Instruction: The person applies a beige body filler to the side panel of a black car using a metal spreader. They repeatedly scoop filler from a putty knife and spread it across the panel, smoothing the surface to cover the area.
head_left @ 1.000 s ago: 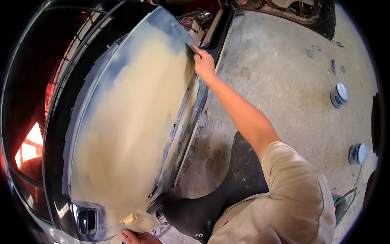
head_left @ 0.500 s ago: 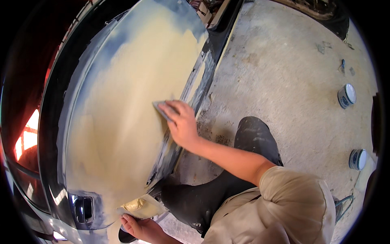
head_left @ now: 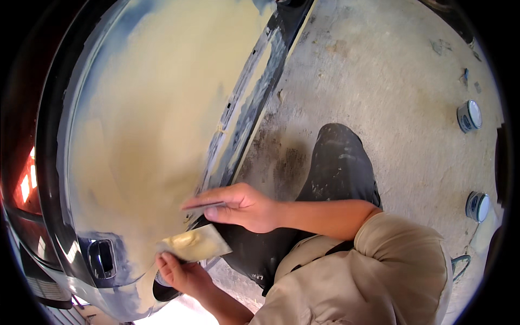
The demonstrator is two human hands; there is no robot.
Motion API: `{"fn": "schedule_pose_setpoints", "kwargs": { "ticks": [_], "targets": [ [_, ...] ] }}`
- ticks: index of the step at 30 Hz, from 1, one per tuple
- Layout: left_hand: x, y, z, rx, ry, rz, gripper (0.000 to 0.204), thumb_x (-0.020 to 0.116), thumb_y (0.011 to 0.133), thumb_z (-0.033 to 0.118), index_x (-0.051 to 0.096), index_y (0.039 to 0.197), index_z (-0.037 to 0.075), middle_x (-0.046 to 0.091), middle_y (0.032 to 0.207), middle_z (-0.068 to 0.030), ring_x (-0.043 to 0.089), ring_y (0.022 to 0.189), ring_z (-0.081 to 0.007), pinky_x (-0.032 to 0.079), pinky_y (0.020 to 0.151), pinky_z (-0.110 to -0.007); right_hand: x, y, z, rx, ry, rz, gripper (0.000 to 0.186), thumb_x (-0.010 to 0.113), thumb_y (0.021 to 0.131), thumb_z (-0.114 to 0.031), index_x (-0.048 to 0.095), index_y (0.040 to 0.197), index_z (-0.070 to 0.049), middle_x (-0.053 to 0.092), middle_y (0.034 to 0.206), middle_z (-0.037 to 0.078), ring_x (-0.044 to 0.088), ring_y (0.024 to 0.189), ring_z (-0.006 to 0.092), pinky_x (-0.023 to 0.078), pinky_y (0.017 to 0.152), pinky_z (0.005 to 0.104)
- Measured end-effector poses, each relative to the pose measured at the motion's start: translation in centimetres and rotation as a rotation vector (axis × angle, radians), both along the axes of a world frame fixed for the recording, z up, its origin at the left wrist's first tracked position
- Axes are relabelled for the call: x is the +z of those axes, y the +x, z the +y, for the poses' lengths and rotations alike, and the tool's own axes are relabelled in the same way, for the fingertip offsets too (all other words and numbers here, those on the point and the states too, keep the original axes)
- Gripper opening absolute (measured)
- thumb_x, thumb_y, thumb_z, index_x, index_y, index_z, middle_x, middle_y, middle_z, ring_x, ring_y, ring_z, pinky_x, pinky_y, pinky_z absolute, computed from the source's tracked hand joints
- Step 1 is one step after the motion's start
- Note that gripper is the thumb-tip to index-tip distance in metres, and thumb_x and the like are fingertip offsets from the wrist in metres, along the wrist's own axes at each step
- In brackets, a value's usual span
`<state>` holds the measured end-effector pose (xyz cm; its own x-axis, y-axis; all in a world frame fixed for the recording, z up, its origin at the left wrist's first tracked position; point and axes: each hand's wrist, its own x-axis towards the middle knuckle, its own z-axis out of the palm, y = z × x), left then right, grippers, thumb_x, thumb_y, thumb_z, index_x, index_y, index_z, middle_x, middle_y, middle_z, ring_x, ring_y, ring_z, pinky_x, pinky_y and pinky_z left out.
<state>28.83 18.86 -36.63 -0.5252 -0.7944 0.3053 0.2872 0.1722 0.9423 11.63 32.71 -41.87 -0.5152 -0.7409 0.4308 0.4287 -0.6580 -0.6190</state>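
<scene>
My right hand grips a thin grey spreader near the lower right edge of the car panel, just above the mixing board. The panel is coated with cream filler over blue-grey patches. My left hand, low in the view, holds the flat board by its left end. A lump of cream paste lies on the board.
A dark handle recess sits at the panel's lower left, beside glossy black bodywork. My bent dark-clad knee is over the concrete floor. Two tins and small scraps stand or lie at the right.
My right hand has come down from the panel's upper right edge to above the board. The board and left hand have risen into fuller view. The view has shifted.
</scene>
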Motion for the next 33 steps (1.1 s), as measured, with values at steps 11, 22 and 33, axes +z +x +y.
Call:
{"fn": "schedule_pose_setpoints", "kwargs": {
  "ticks": [11, 22, 33],
  "targets": [
    [0.1, 1.1, -1.7, 0.065, -0.006, 0.072, 0.029, 0.051, 0.098, 0.017, 0.051, 0.117, -0.005, 0.061, 0.110, -0.0106, 0.058, 0.097, -0.0146, 0.047, 0.086, -0.028, -10.1, -4.0, 1.0, -0.415, 0.229, -0.270, 0.031, 0.051, 0.097, -0.013, 0.053, 0.125, 0.000, 0.061, 0.118, 0.008, 0.056, 0.108, 0.0158, 0.045, 0.096, 0.0337],
    [-0.2, 2.2, -1.4, 0.112, 0.006, 0.106, 0.028, 0.049, 0.099, 0.018, 0.049, 0.118, -0.003, 0.060, 0.113, -0.0105, 0.058, 0.100, -0.0138, 0.049, 0.086, -0.028, -12.2, -12.4, -2.6, -1.544, 0.563, 1.294, 0.044, 0.063, 0.074, -0.002, 0.064, 0.114, -0.019, 0.060, 0.121, -0.001, 0.053, 0.114, 0.0215, 0.038, 0.098, 0.0471],
    [-0.6, 3.1, -2.1, 0.062, -0.015, 0.082, 0.029, 0.049, 0.098, 0.015, 0.049, 0.119, -0.004, 0.060, 0.113, -0.0103, 0.058, 0.100, -0.0129, 0.049, 0.086, -0.027, -13.4, -13.4, -5.4, -1.570, 0.502, 1.325, 0.049, 0.062, 0.071, 0.000, 0.063, 0.115, -0.022, 0.059, 0.121, 0.000, 0.053, 0.115, 0.0231, 0.036, 0.102, 0.0472]
  ]
}}
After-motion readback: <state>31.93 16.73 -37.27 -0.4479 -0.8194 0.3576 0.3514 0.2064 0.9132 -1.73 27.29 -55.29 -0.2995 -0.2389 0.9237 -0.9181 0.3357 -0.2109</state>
